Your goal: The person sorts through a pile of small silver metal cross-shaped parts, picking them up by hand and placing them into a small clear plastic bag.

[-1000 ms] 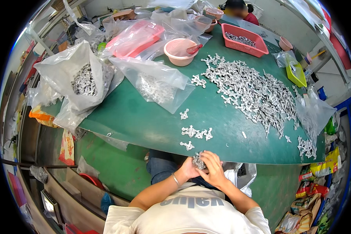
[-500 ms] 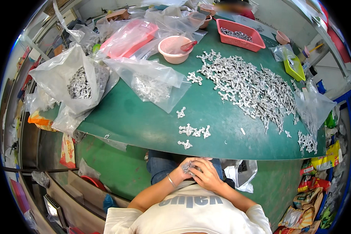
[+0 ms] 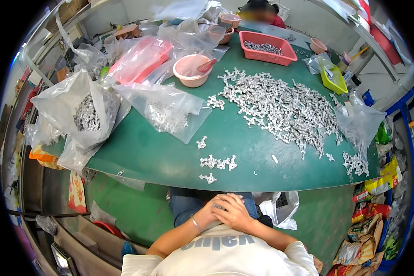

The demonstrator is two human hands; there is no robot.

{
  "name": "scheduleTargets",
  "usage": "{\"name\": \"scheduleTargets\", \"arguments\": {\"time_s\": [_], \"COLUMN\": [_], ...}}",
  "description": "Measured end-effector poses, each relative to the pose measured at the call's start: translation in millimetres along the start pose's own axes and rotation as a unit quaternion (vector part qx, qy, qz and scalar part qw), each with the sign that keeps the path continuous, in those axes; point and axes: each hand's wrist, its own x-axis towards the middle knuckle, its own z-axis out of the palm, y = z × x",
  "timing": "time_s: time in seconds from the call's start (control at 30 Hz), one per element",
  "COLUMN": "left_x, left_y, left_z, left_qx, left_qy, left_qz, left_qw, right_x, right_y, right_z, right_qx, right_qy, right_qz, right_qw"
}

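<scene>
Over my lap, just off the table's near edge, my two hands are folded together. My left hand (image 3: 207, 213), with a bracelet at its wrist, lies cupped beneath. My right hand (image 3: 235, 212) is closed over it. A bit of the small grey metal castings (image 3: 219, 207) shows between the fingers; the rest is covered. On the table ahead of my hands lie a single casting (image 3: 208, 178), a short row of castings (image 3: 210, 161) and another casting (image 3: 201, 142). A large heap of similar silvery castings (image 3: 280, 106) spreads behind, to the right.
On the green table (image 3: 170, 158) stand an open plastic bag of parts (image 3: 50, 99), a flatter clear bag (image 3: 188, 131), a pink bowl (image 3: 191, 82), a red tray (image 3: 287, 59) and a yellow-green basket (image 3: 338, 83). A person (image 3: 277, 21) is at the far side. Packages (image 3: 377, 181) fill the right shelf.
My right hand has closed further over my left, hiding most of the castings that showed between them. The whole view has shifted slightly; the things on the table look unmoved.
</scene>
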Motion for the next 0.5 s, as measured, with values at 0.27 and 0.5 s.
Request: {"name": "scheduleTargets", "arguments": {"time_s": [0.27, 0.5], "left_x": [-8.6, -3.5], "left_y": [-2.9, 7.9], "left_z": [10.4, 13.3], "left_qx": [0.069, -0.105], "left_qy": [-0.045, -0.066], "left_qz": [0.037, -0.024], "left_qw": [0.996, 0.992], "right_x": [8.9, 10.4], "right_y": [-9.3, 2.1], "right_z": [-23.1, -44.1], "right_qx": [0.015, 0.034], "right_qy": [0.036, 0.122], "right_qz": [0.034, -0.004], "right_qw": [0.999, 0.992]}}
